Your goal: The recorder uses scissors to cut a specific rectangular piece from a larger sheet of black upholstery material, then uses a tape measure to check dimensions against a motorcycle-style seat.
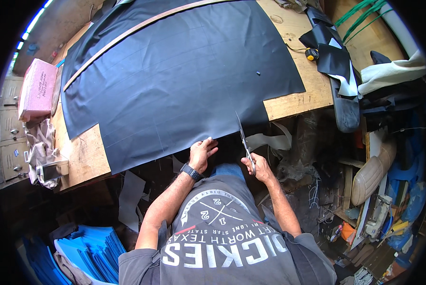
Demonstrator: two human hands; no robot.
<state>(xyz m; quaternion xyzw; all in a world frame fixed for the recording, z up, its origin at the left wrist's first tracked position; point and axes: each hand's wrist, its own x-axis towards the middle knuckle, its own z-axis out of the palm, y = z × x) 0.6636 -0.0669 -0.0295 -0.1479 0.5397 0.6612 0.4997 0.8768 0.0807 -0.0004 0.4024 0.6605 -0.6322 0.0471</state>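
A large black sheet (175, 85), smooth and leather-like with faint drawn lines, covers the table and overhangs its near edge. Notches are cut from its near left and right corners. My left hand (202, 154), with a dark watch on the wrist, touches the sheet's near edge with fingers stretched out and thumb apart. To its right, my right hand (256, 167) is closed round the handles of metal scissors (243, 137). Their blades point away from me, the tip over the sheet close to the right notch. A long wooden strip (141, 29) lies across the sheet's far part.
A small dark piece (258, 73) lies on the sheet. A yellow-black tape measure (311, 54) and black scraps (334, 59) are at the right. On the left stands a pink block (38, 89). Blue folded sheets (91, 251) are below left; clutter fills the lower right.
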